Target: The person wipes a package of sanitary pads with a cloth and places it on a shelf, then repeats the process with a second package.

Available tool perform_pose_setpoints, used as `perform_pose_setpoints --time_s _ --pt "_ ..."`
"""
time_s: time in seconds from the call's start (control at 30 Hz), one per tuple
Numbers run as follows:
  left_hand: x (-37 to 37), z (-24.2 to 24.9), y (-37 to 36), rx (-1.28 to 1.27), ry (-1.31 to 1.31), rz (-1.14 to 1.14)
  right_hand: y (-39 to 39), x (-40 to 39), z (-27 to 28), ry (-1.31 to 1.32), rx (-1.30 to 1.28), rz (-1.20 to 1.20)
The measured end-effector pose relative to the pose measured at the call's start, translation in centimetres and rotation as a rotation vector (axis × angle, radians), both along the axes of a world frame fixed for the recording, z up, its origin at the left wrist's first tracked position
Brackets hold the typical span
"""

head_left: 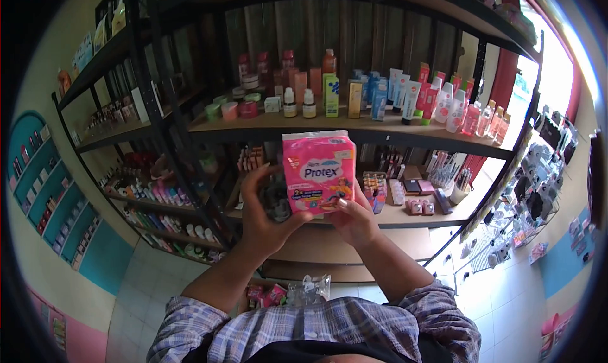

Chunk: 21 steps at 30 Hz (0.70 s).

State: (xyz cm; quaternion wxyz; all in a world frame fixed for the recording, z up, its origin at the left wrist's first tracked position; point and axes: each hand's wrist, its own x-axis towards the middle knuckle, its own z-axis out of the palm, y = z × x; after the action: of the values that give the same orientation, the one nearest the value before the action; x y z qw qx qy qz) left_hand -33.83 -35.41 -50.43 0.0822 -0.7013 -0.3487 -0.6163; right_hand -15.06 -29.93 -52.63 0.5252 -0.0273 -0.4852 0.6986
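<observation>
A pink Protex package [320, 173] is held upright in front of the shelves, its printed front toward the camera. My left hand [266, 217] has its thumb along the package's lower left edge, the fingers curved apart on the left side. Closed around the lower right corner is my right hand [354, 218], with the thumb on the front. Behind the package, the upper shelf [253, 125] carries dropper bottles [309, 103], jars and tubes. The lower shelf [405, 216] bears small boxes [373, 192] and compacts.
Dark metal posts [149, 87] frame the shelving. More shelves with bottles [168, 192] stand at the left. A cup of brushes [460, 192] sits at the lower shelf's right end. Below my hands lie pink packages [275, 296] and clear plastic [308, 290]. Accessories [541, 179] hang at the right.
</observation>
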Motion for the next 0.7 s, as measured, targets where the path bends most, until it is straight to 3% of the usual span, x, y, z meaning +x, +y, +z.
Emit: perform_pose_setpoints --time_s 0.07,0.1,0.17,0.27,0.3,0.37,0.4,0.47,0.53,0.6,0.67,0.7 --pt "0.4 -1.5 1.3 -0.166 -0.488 -0.396 0.8 1.8 -0.5 0.242 -0.084 0.234" --pt "0.8 -1.8 2.0 -0.147 -0.488 -0.395 0.8 2.5 -0.8 0.258 -0.082 0.187" --pt "2.7 -2.0 4.0 -0.298 -1.068 -0.48 1.3 4.6 -1.1 0.249 -0.088 0.199" --pt "7.7 -6.3 9.7 -0.407 -0.851 -0.506 3.0 7.6 -1.0 0.236 -0.106 0.18" --pt "10.5 -5.2 9.8 -0.377 -0.851 -0.508 3.5 8.8 0.1 0.284 -0.074 0.247" --pt "17.9 -1.6 7.8 -0.458 -0.772 -0.831 4.9 12.0 1.8 0.321 -0.025 0.36" --pt "19.8 0.7 7.2 -0.501 -0.61 -0.708 5.8 13.9 2.5 0.31 -0.009 0.402" --pt "18.7 -0.4 10.7 -0.248 -0.071 -0.043 6.9 16.8 3.9 0.276 -0.038 0.412" --pt "20.6 2.3 10.4 -0.099 -0.218 0.083 7.1 18.3 5.9 0.228 -0.006 0.213" --pt "22.4 4.7 8.7 0.048 -0.374 0.231 7.4 19.5 8.2 0.229 -0.005 0.201" --pt "24.5 7.1 7.0 0.179 -0.318 0.013 8.5 19.5 10.1 0.17 0.013 0.165" --pt "26.1 8.5 6.9 0.19 -0.294 -0.138 9.1 19.1 11.1 0.081 0.303 0.051"
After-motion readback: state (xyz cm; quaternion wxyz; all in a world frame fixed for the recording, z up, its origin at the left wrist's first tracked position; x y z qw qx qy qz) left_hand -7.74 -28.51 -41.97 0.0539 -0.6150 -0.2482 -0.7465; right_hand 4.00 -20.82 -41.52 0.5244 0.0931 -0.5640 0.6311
